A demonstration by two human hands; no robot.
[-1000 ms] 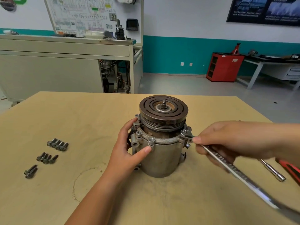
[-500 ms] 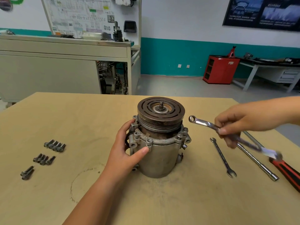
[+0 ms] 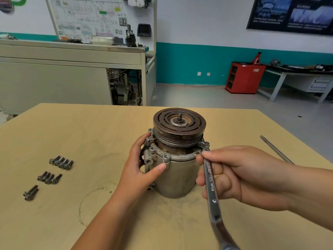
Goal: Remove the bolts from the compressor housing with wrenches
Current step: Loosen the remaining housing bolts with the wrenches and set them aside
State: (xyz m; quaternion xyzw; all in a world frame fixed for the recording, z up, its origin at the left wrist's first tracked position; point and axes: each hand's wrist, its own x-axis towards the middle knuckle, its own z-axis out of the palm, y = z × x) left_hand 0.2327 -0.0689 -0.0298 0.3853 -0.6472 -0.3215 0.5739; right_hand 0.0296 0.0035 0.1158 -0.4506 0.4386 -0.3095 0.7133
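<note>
The compressor housing (image 3: 177, 175) stands upright in the middle of the wooden table (image 3: 90, 127), its grooved pulley on top. My left hand (image 3: 142, 168) grips its left side, thumb pressed on the flange front. My right hand (image 3: 239, 175) grips a long silver wrench (image 3: 210, 188). The wrench head sits at the flange's right edge, hidden behind my fingertips. Its handle slants down toward the lower edge of the view. Several removed bolts (image 3: 61, 162) lie in three small groups on the left.
A thin metal rod (image 3: 275, 149) lies at the table's right edge. Beyond the table stand a grey workbench (image 3: 72, 73) with a wiring board, a red cabinet (image 3: 245, 77) and a white desk on the right.
Half a second ago my right hand held the wrench in the air to the right; it has now brought the wrench head back against the flange's right side. My left hand stayed put.
</note>
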